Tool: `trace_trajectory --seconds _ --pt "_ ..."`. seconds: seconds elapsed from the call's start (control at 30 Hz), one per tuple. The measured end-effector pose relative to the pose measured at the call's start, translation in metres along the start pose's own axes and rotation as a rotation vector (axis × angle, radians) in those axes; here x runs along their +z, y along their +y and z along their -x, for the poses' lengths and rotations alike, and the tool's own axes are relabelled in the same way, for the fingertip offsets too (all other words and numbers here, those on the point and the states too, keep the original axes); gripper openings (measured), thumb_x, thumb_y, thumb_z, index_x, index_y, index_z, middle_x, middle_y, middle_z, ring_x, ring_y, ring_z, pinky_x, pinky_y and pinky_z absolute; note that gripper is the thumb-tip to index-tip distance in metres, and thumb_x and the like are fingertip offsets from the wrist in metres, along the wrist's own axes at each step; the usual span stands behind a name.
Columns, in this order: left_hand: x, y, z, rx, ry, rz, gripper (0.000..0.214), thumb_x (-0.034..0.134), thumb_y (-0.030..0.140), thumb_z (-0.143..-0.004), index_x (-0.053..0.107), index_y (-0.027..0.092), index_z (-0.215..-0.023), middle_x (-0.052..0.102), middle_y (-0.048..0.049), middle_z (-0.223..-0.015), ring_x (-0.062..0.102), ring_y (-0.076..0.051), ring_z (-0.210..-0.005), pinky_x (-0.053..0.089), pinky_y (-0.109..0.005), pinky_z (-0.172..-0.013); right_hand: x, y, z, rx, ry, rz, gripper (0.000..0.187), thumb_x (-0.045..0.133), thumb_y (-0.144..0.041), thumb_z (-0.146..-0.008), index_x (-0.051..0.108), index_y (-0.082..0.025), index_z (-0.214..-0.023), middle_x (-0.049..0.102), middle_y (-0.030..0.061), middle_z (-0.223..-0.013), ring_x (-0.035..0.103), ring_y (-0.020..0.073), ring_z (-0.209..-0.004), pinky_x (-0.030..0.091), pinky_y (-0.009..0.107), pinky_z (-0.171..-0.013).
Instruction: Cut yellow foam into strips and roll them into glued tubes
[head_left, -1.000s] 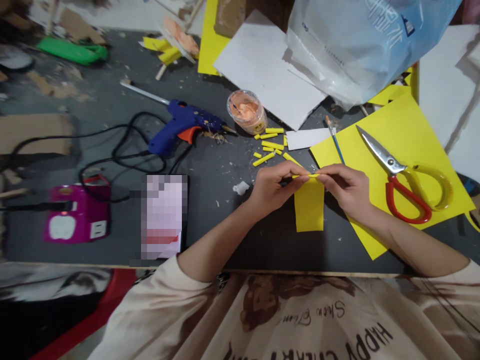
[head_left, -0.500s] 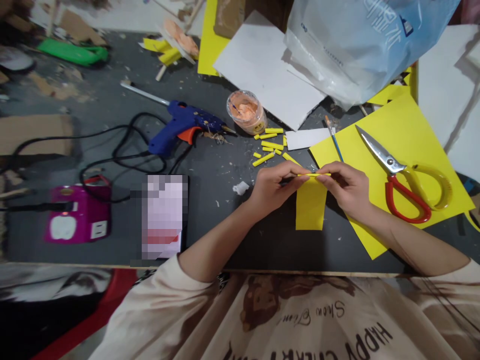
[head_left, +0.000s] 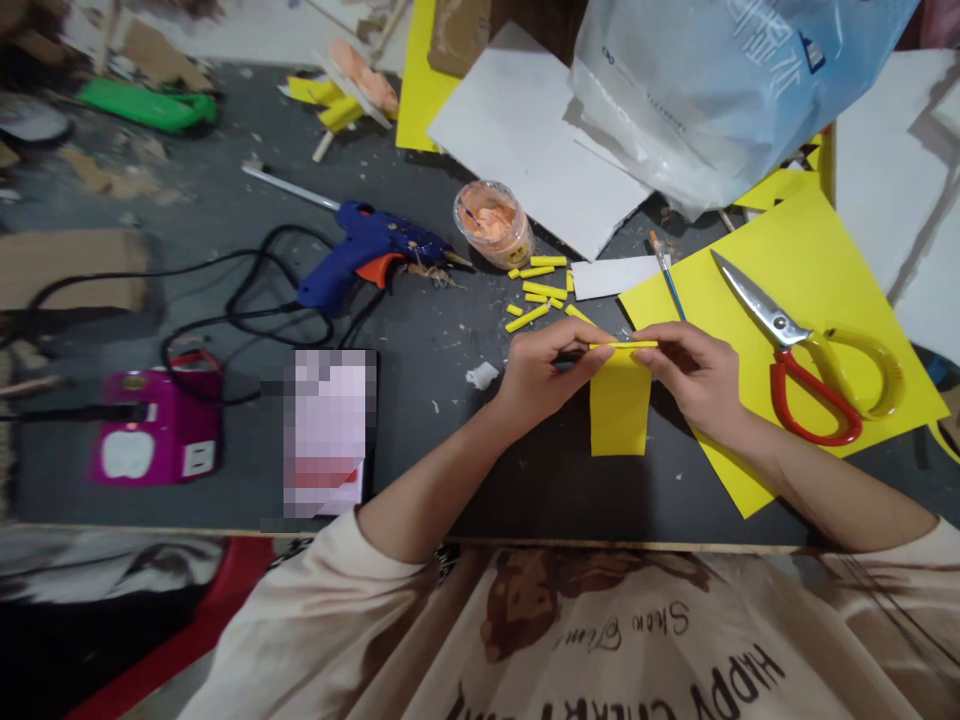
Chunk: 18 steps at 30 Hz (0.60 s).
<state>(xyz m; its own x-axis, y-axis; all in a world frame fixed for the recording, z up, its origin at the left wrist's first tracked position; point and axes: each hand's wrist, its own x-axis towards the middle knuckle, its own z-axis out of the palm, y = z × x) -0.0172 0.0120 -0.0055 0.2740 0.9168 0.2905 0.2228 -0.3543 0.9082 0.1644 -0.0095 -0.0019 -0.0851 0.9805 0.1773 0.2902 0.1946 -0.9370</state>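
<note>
Between my two hands hangs a yellow paper strip (head_left: pixel 619 410), its top edge rolled into a thin tube. My left hand (head_left: pixel 546 372) pinches the rolled edge at its left end, thumb against fingers. At the other end, my right hand (head_left: pixel 694 372) pinches the same roll. Just beyond my fingers lie several short rolled yellow paper tubes (head_left: pixel 545 291) on the dark table. A large yellow sheet (head_left: pixel 750 400) is under and beside my right forearm. Scissors (head_left: pixel 781 325) with one red and one yellow handle rest on that sheet, near a thin paintbrush (head_left: pixel 667 275).
An open jar of peach-coloured paste (head_left: pixel 495 225) stands beyond the tubes. Left of it lies a blue glue gun (head_left: pixel 367 245) with a looping black cord. A phone (head_left: pixel 330 430) and a purple box (head_left: pixel 157 425) sit near the front edge. A plastic bag (head_left: pixel 720 100) covers the back right.
The rolled top edge shows more clearly between my fingertips, and the strip's lower end has risen very slightly. My left thumb has shifted a little to the left.
</note>
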Motion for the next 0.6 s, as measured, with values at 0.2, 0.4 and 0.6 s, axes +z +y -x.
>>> trace_trajectory --seconds 0.2,0.4,0.6 --pt "-0.0017 0.0006 -0.002 0.005 0.037 0.022 0.022 0.063 0.036 -0.084 0.067 0.015 -0.078 0.07 -0.0007 -0.069 0.062 -0.007 -0.057 0.044 -0.015 -0.05 0.0001 0.0052 0.0006 0.035 0.026 -0.089 0.012 0.068 -0.025 -0.08 0.072 -0.024 -0.091 0.074 -0.0006 -0.088 0.066 0.0102 -0.067 0.056 0.024 -0.061" --pt "-0.0018 0.001 -0.0026 -0.011 -0.007 0.015 0.023 0.063 0.037 -0.085 0.068 0.016 -0.078 0.072 -0.0019 -0.072 0.064 -0.008 -0.059 0.046 -0.016 -0.052 0.0003 0.0 -0.0019 0.01 0.047 -0.057 0.005 0.068 -0.022 -0.08 0.072 -0.024 -0.081 0.073 -0.0022 -0.075 0.063 0.0087 -0.057 0.054 0.022 -0.054" --pt "-0.0044 0.0012 -0.0036 -0.05 -0.049 0.026 0.025 0.057 0.036 -0.088 0.07 0.016 -0.082 0.073 -0.0024 -0.076 0.065 -0.01 -0.066 0.049 -0.019 -0.06 0.0004 0.0008 -0.0023 0.018 0.085 -0.057 0.005 0.068 -0.025 -0.08 0.072 -0.024 -0.08 0.073 -0.0021 -0.073 0.061 0.009 -0.052 0.052 0.022 -0.05"
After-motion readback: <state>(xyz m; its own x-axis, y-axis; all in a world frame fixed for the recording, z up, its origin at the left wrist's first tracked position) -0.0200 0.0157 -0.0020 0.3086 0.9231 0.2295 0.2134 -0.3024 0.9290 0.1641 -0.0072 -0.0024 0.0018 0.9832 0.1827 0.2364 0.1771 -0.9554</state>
